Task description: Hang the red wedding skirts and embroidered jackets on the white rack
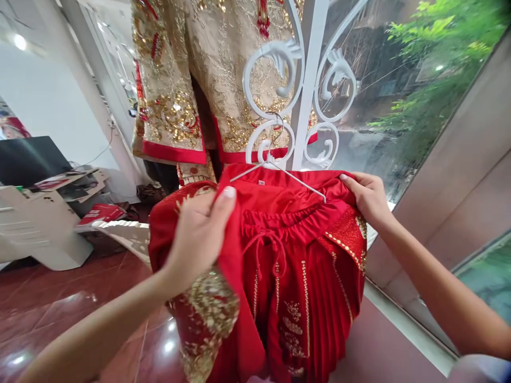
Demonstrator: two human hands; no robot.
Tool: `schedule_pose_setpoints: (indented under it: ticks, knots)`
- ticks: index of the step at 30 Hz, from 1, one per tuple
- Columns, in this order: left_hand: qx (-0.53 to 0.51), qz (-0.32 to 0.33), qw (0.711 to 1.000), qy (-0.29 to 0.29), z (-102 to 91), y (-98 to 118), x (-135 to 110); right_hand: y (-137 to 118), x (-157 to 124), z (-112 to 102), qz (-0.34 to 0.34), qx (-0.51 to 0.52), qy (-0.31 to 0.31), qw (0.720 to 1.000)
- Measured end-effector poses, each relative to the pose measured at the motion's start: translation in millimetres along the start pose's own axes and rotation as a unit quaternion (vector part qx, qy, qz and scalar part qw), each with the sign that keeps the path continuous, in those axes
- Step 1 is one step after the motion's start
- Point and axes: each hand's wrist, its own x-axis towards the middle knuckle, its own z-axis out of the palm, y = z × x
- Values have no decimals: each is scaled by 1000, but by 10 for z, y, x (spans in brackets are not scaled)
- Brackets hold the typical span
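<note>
A red pleated skirt (319,287) with gold trim, a gathered waistband and a tied drawstring hangs on a thin white hanger (297,184). Over the same hanger lies a red jacket (249,298) with gold embroidery, its front spread apart. My left hand (199,231), slightly blurred, pinches the jacket's left front edge with the thumb on top. At the upper right, my right hand (365,197) grips the red cloth by its shoulder, thumb above and fingers behind. The hanger's hook loops over a scroll of the white metal rack (291,143).
Behind the rack hangs a cream and gold embroidered garment (223,80) with red hems. A window (383,111) with foliage outside stands at the right. Left are a white desk (40,229), a black monitor (34,157) and a red box (101,213) above the glossy tiled floor (99,314).
</note>
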Motion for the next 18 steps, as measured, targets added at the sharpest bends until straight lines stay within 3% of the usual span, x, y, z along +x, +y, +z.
schedule_pose_setpoints:
  ticks: [2,5,8,11,13,16,18]
  knots:
    - [2,12,1000,-6,289,39,-40,32,-3,1,16,26,7,1000]
    - [129,58,988,-56,508,66,-109,71,27,-38,42,26,-15,999]
    - [234,132,963,10,559,293,-87,67,122,-60,36,5,-47,998]
    - [229,242,942,40,722,658,168,6,230,-34,-17,-26,-47,998]
    - [215,281,935,-10,916,838,423,-43,273,-7,-46,-45,-47,997]
    - [206,254,937,-120,1169,923,744,-61,259,26,-40,-46,-60,996]
    - [184,241,939,-163,1242,902,844,-17,190,44,-9,-19,-76,997]
